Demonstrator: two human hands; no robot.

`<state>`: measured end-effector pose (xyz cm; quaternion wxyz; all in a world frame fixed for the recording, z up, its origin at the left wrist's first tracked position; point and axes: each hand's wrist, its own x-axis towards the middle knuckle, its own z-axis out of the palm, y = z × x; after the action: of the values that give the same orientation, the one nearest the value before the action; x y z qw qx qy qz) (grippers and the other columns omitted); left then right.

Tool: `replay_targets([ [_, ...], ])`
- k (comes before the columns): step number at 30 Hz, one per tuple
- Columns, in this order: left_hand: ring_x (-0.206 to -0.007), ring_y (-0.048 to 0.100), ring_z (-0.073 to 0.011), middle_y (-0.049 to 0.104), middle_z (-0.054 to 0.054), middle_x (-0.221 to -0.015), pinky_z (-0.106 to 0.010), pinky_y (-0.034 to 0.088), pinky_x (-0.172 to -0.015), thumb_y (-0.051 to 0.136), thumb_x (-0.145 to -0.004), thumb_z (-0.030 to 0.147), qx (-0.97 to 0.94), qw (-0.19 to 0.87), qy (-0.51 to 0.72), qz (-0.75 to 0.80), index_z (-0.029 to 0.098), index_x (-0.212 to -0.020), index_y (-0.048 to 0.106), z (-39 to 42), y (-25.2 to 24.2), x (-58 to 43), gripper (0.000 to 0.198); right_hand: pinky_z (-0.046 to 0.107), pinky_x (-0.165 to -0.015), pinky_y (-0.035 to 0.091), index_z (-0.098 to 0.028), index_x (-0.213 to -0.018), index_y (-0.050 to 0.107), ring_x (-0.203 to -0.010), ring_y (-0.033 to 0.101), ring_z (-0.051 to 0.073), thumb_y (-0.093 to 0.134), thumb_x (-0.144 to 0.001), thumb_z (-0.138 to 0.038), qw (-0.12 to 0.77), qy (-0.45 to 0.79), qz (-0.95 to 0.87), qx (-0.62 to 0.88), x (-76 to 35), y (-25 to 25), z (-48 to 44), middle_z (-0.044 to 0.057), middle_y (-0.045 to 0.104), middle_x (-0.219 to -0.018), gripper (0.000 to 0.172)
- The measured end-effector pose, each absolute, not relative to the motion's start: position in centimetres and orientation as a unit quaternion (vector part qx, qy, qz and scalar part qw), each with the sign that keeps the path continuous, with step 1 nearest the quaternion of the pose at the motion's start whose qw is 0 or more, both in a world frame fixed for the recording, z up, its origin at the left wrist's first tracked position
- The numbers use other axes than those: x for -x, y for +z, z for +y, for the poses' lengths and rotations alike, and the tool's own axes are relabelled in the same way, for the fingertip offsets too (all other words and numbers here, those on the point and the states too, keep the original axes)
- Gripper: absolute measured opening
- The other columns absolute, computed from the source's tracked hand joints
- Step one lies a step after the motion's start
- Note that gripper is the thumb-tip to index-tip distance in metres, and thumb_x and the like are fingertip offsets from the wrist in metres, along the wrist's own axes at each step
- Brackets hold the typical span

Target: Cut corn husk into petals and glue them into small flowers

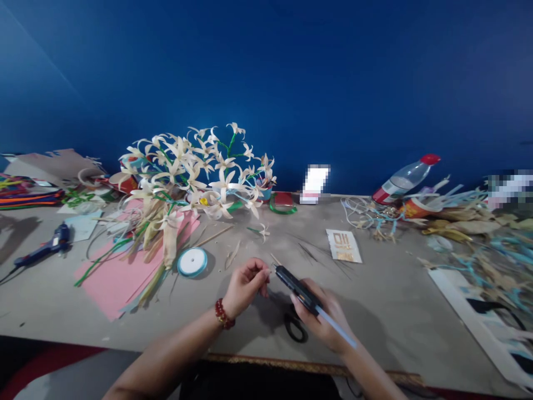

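Note:
My right hand (327,316) is wrapped around a black hot glue gun (296,289), and a pale glue stick (337,326) sticks out of its rear end. The gun's nozzle points up and left, close to the fingertips of my left hand (245,286). Those fingers are pinched together; what they hold, if anything, is too small to make out. Black-handled scissors (296,329) lie on the table below the gun, partly hidden by my right hand. A small white flower (264,232) lies just beyond my hands.
White flowers on green stems (200,164) stand at the back. Left are a ribbon spool (192,261), pink sheets (104,283) and a blue glue gun (45,245). A small packet (343,245), a tilted bottle (402,180) and dried husks (470,216) lie right.

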<state>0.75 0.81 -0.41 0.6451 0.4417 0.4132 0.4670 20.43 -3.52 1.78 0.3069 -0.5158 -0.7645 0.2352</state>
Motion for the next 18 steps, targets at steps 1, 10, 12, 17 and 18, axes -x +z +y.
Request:
replay_targets([
  [1, -0.04, 0.051, -0.0062, 0.057, 0.004, -0.061, -0.02, 0.045, -0.044, 0.066, -0.078, 0.042, -0.442, 0.645, 0.467, 0.413, 0.016, -0.076, 0.054, 0.81, -0.43, -0.76, 0.029, 0.025, -0.055, 0.045, -0.023, -0.093, 0.051, -0.059, 0.062, 0.018, 0.047, -0.09, -0.032, 0.307, 0.237, -0.764, 0.516, -20.4, 1.79, -3.53, 0.0, 0.062, -0.066, 0.01],
  [10, -0.04, 0.051, -0.0061, 0.057, 0.004, -0.061, -0.02, 0.044, -0.043, 0.066, -0.079, 0.042, -0.445, 0.644, 0.468, 0.411, 0.016, -0.076, 0.054, 0.79, -0.49, -0.68, 0.029, 0.024, -0.056, 0.046, -0.023, -0.093, 0.051, -0.059, 0.062, 0.018, 0.048, -0.09, -0.031, 0.308, 0.245, -0.762, 0.514, -20.29, 1.73, -3.49, 0.0, 0.062, -0.066, 0.01],
  [12, -0.041, 0.052, -0.0061, 0.057, 0.004, -0.062, -0.019, 0.044, -0.044, 0.066, -0.08, 0.041, -0.446, 0.643, 0.47, 0.407, 0.015, -0.077, 0.054, 0.77, -0.67, -0.64, 0.028, 0.024, -0.056, 0.046, -0.023, -0.093, 0.051, -0.058, 0.062, 0.018, 0.048, -0.09, -0.031, 0.308, 0.242, -0.764, 0.512, -20.28, 1.65, -3.45, -0.001, 0.062, -0.065, 0.009],
  [17, -0.041, 0.052, -0.0057, 0.056, 0.004, -0.062, -0.019, 0.044, -0.043, 0.066, -0.08, 0.04, -0.446, 0.641, 0.474, 0.407, 0.015, -0.078, 0.055, 0.79, -0.84, -0.64, 0.027, 0.024, -0.054, 0.045, -0.023, -0.093, 0.052, -0.058, 0.062, 0.017, 0.049, -0.088, -0.029, 0.318, 0.223, -0.767, 0.511, -20.19, 1.5, -3.5, 0.0, 0.063, -0.067, 0.008],
  [18, -0.04, 0.051, -0.0056, 0.056, 0.004, -0.061, -0.019, 0.044, -0.043, 0.066, -0.08, 0.04, -0.445, 0.641, 0.475, 0.408, 0.015, -0.078, 0.055, 0.8, -0.79, -0.65, 0.028, 0.024, -0.054, 0.045, -0.022, -0.093, 0.051, -0.057, 0.062, 0.017, 0.049, -0.088, -0.029, 0.32, 0.217, -0.77, 0.508, -20.17, 1.47, -3.53, 0.0, 0.063, -0.066, 0.008],
])
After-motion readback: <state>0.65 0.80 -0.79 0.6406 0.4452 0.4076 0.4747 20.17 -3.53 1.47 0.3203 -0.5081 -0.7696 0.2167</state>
